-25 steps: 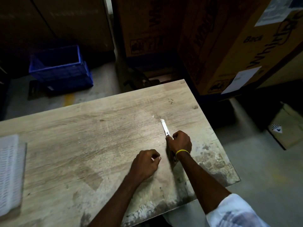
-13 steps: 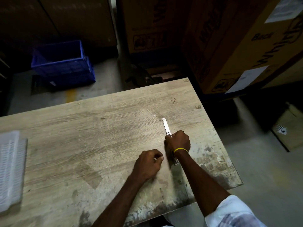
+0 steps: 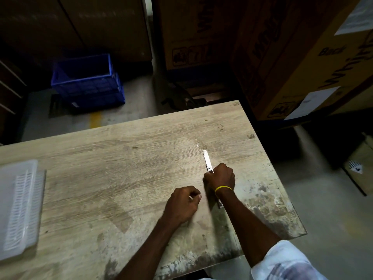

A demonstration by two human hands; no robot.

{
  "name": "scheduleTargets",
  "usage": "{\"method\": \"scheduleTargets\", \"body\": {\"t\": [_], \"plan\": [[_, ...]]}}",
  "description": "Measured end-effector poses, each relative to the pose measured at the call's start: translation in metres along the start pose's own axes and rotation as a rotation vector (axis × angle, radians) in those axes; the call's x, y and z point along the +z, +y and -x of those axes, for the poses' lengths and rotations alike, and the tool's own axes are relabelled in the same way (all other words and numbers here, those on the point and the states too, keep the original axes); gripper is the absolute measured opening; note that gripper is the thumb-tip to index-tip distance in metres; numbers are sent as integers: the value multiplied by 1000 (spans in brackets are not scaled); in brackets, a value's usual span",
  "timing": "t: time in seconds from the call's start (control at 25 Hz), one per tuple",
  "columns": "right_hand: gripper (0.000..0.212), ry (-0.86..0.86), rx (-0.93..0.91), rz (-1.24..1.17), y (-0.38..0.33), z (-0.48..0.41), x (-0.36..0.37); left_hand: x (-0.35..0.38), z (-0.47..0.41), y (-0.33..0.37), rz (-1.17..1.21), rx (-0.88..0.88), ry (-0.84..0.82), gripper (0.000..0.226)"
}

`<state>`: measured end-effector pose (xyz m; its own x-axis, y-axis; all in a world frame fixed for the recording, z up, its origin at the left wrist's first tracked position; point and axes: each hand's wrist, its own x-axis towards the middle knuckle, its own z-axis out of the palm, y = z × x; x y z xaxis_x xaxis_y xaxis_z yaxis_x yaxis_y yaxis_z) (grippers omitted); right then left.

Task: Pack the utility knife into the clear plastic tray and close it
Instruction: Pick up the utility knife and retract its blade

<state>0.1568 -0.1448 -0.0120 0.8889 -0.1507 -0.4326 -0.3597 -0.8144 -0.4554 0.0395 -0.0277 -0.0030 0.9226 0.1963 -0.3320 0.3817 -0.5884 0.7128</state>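
My right hand (image 3: 220, 175), with a yellow band at the wrist, is closed around the utility knife (image 3: 207, 162). The knife's pale blade sticks out ahead of the fist and points away from me over the wooden table (image 3: 121, 162). Its rear end shows under my wrist. My left hand (image 3: 182, 203) rests on the table just left of the right one, its fingers curled in a loose fist with nothing visible in it. The clear plastic tray (image 3: 19, 207) lies far off at the table's left edge, ribbed inside and partly cut off by the frame.
A blue plastic crate (image 3: 86, 81) stands on the floor beyond the table. Large cardboard boxes (image 3: 292, 57) rise close behind the table's far right corner. A smaller box (image 3: 361, 168) sits on the floor to the right. The table's right edge is near my right hand.
Both hands stay in about the same place on the table, the right still holding the knife. The view has shifted slightly, bringing more of the tray into sight.
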Motion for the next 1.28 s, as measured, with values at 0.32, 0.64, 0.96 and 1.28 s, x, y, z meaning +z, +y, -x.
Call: {"method": "scheduleTargets", "body": {"t": [0.32, 0.64, 0.96, 1.28], "plan": [[31, -58, 34, -48, -3, -12, 2, 0, 10, -8, 22, 0, -25, 21], [22, -284, 69, -749, -1, 7, -13, -12, 7, -25, 400, -184, 33, 11], [13, -458, -147, -1104, -68, 57, -34, -77, 19, -4, 1104, -244, -117, 27], [28, -448, -375, -1098, -117, 109, -38, -128, 34, 17, 1516, -148, -10, 30]]}}
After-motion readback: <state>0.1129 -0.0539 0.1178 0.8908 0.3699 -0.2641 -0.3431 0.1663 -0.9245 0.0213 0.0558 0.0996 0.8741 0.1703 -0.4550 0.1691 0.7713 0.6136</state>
